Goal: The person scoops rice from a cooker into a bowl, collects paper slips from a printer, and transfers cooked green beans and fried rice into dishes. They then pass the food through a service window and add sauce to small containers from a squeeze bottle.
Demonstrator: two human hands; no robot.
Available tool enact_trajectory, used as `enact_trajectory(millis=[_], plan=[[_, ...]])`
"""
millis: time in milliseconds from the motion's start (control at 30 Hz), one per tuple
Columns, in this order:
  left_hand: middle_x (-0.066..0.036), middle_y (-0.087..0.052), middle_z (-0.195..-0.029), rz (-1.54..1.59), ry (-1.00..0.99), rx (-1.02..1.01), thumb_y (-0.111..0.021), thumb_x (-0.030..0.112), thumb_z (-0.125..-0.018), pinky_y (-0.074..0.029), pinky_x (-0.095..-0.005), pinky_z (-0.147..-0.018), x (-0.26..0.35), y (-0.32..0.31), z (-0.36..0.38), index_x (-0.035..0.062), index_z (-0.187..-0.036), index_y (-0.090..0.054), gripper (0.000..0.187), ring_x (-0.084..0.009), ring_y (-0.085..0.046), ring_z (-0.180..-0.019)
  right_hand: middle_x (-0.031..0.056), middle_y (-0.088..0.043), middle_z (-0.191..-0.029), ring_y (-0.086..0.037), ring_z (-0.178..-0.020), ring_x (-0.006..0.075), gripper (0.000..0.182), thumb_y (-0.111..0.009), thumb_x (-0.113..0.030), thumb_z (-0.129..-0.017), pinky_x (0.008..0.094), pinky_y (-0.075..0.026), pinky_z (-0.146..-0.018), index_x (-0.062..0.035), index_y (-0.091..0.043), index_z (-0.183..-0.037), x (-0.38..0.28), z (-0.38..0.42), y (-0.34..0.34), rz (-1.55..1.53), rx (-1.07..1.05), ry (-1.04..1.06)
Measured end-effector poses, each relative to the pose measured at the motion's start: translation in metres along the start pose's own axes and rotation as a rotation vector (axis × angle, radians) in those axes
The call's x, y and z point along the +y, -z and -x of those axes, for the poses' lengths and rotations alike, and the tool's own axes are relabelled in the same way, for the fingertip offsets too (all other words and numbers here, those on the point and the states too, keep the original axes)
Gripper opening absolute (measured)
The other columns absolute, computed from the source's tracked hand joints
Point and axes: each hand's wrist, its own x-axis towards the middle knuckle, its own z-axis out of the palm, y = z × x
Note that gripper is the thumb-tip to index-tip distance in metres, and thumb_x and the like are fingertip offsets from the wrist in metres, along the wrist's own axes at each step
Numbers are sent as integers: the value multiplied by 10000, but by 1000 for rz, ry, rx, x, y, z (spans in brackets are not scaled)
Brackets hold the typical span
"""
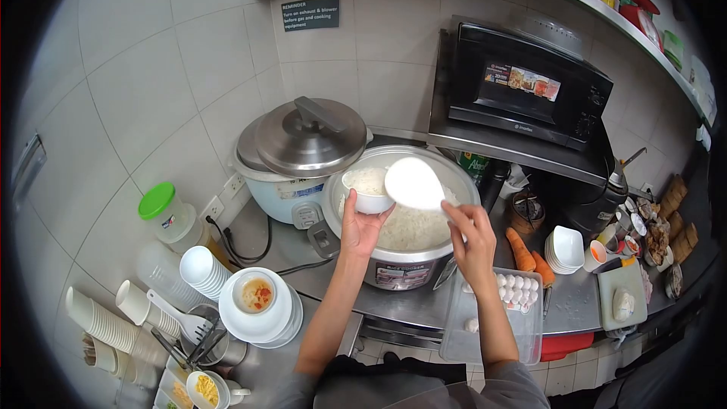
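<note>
My left hand (360,229) is closed around a small white bowl (374,204) heaped with white rice (369,179). In my right hand (474,239) is the handle of a white rice paddle (414,183), its broad blade up beside the bowl's rim. Both are above a large open rice cooker (405,276), which holds more cooked rice (415,235). Part of that rice is hidden by the bowl, the paddle and my hands.
A second rice cooker (276,197) with a metal lid (310,138) stands behind at left. Stacked bowls (564,248), carrots (520,250) and a tray of eggs (517,290) lie to the right, below a black microwave (522,87). White plates (286,326) and cups (106,322) crowd the left.
</note>
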Motion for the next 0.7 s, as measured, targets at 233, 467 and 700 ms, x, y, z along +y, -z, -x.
enact_trajectory(millis=[233,467,700], plan=[[-137,-365,-1306,-7,-52,141,-660,304,-798,-331,-527,-1010,-2,-4,-2,47,-1276,-321,640,-321,-364,-1226,69,-542,-847,-536,-788,226,443,-590,59,-651,323,-428,-680,-114,-635,-1057,28,33,-5,322,-131,-82],[-144,-340,-1356,36,-42,-53,-653,264,-765,-281,-529,-1041,-10,9,7,60,-1328,-274,709,-324,-332,-1259,114,-546,-807,-564,-685,202,321,-546,17,-805,284,-446,-610,-34,-579,-1120,22,22,-24,-494,108,-492],[-118,-415,-1320,30,-98,-151,-674,193,-714,-302,-469,-1047,-8,20,25,59,-1310,-348,692,-284,-388,-1230,149,-524,-853,-571,-729,279,350,-531,41,-798,347,-450,-628,-21,-551,-1142,-45,11,-27,-180,-151,-184]])
